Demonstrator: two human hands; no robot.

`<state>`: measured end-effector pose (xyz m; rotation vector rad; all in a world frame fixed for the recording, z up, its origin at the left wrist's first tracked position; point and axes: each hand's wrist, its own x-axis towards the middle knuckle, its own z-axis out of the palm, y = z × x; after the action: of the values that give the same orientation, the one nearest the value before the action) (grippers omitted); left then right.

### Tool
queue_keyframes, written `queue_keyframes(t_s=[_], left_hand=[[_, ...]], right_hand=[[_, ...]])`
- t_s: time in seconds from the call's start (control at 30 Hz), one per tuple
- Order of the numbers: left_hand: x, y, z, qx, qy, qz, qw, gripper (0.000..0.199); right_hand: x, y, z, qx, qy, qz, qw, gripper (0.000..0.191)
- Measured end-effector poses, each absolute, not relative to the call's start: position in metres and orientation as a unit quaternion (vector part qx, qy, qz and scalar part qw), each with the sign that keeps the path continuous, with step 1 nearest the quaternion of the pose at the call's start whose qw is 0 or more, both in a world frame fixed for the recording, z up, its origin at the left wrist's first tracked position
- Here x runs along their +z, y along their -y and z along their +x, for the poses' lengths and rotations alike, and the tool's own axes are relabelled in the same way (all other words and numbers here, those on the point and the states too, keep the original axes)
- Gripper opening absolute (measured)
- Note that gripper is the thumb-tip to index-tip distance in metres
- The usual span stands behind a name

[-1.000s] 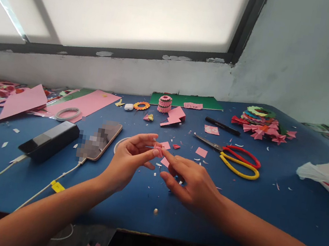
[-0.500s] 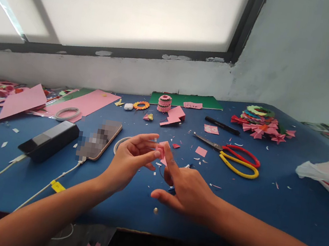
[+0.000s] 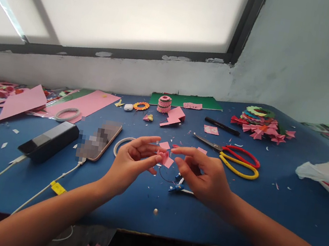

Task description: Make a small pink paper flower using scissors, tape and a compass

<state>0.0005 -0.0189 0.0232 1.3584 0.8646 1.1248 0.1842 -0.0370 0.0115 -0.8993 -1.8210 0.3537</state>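
Note:
My left hand (image 3: 137, 156) pinches a small folded piece of pink paper (image 3: 164, 156) between thumb and fingertips, above the middle of the blue table. Just to its right is my right hand (image 3: 203, 170), thumb and forefinger apart, nothing visible between them. The other fingers of that hand curl inward. A pink paper square (image 3: 168, 163) shows right below the folded piece; I cannot tell whether the two are joined. Under the right hand lies a blue-and-white tool (image 3: 176, 188), partly covered. A small round bead (image 3: 155, 211) sits near the front edge.
Red-and-yellow-handled scissors (image 3: 239, 162) and a black pen (image 3: 222, 126) lie to the right. Stacked paper flowers (image 3: 261, 123) stand behind them. On the left are a phone (image 3: 108, 141), a black box-like device (image 3: 51, 140), tape rolls (image 3: 67, 114) and pink sheets (image 3: 98, 104).
My right hand has drawn back to the right, its forefinger leaving the pink paper. The blue-and-white tool and more of the paper now show. The left hand keeps its hold.

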Motion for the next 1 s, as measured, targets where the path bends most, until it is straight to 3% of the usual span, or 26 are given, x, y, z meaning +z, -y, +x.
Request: queue_keyframes(t_s=[0.47, 1.0], left_hand=[[0.0230, 0.0187, 0.0008, 0.487, -0.353, 0.565, 0.565, 0.033], [0.0225, 0.0187, 0.0016, 0.497, -0.350, 0.559, 0.564, 0.032]], right_hand=[[0.0087, 0.0361, 0.1825, 0.042, 0.804, -0.385, 0.451, 0.025], [0.0100, 0.0364, 0.1842, -0.051, 0.815, -0.372, 0.441, 0.028]])
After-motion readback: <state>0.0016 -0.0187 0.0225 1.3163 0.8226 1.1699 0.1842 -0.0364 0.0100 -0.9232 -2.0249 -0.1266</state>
